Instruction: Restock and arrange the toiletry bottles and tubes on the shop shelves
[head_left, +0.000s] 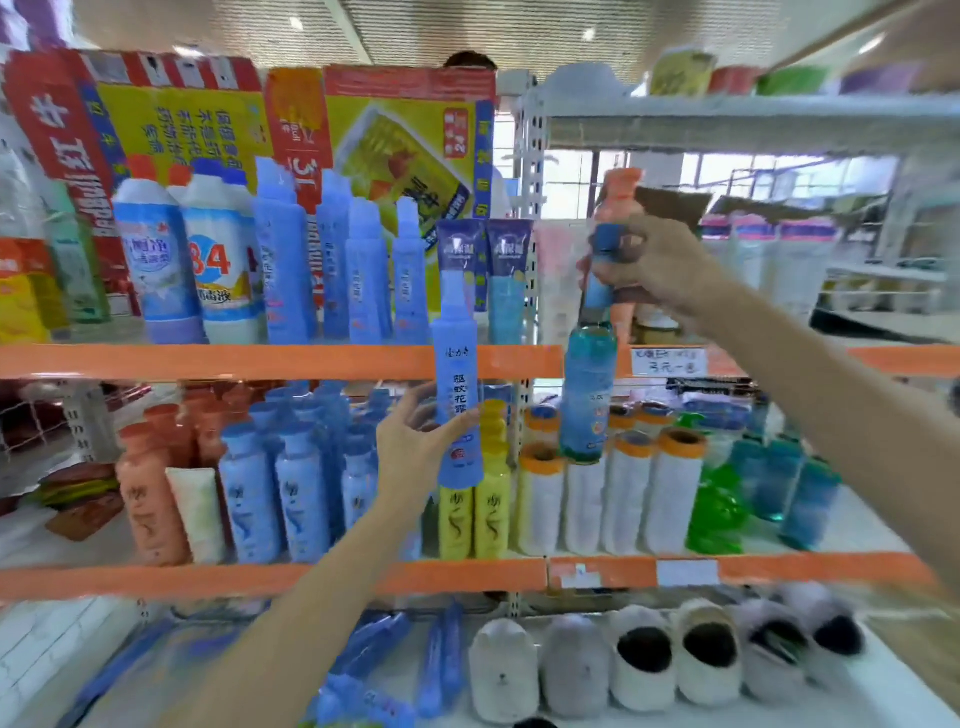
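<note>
My left hand (421, 441) grips a tall blue spray bottle (456, 384) upright in front of the orange edge of the upper shelf (260, 361). My right hand (652, 265) holds a teal bottle with a blue cap (589, 389) by its neck, hanging in front of the shelf post, and an orange bottle (621, 202) sticks up behind the fingers. Blue bottles (322, 260) stand in a row on the upper shelf. On the middle shelf stand orange, blue and yellow bottles (472, 514).
White bottles with orange caps (623, 499), a green bottle (717, 509) and teal bottles (800, 493) fill the right of the middle shelf. Two dark tubes (483, 249) stand by the perforated post (527, 218). Slippers (644, 660) and blue packets (410, 660) lie on the bottom shelf.
</note>
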